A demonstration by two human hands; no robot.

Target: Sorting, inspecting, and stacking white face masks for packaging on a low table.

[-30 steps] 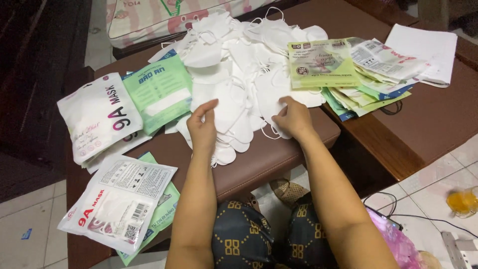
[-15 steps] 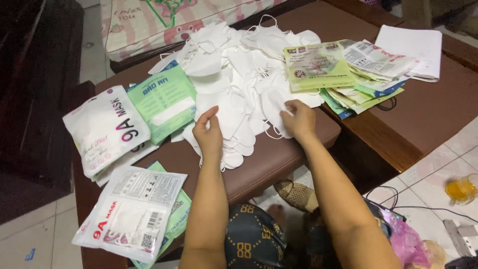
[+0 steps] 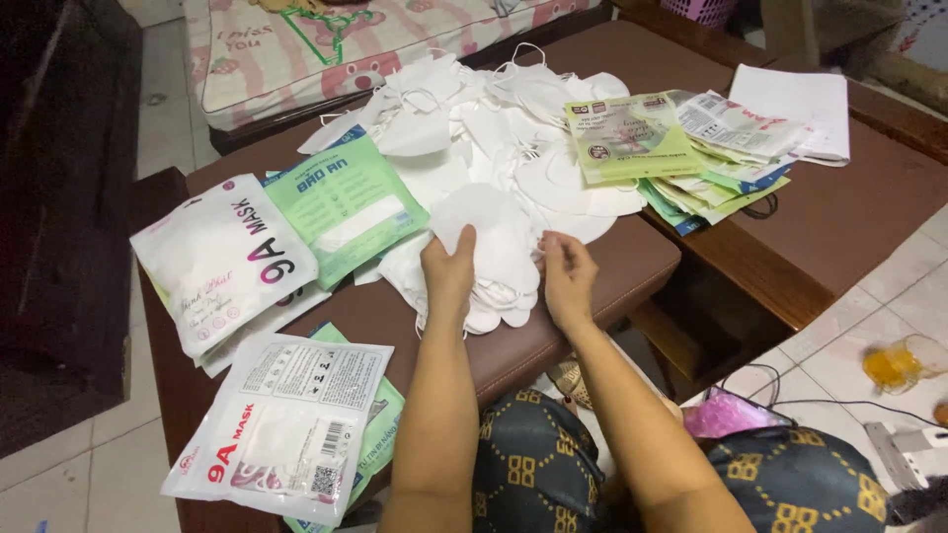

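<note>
brown wooden table [image 3: 849, 212] carries heaps of masks. our left hand [image 3: 449, 276] pinches the top white mask [image 3: 489, 232], lifting it off the stack [image 3: 494, 301]; our right hand [image 3: 568, 276], fingers loosely curled, steadies the stack's edge.

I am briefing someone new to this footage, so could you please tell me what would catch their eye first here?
First, the big heap of loose white face masks spread across the middle of the brown table. At its near edge the left hand lifts one mask off a small stack while the right hand rests beside it. Sealed mask packets lie to the left, and a pile of flat green packets to the right.
</note>
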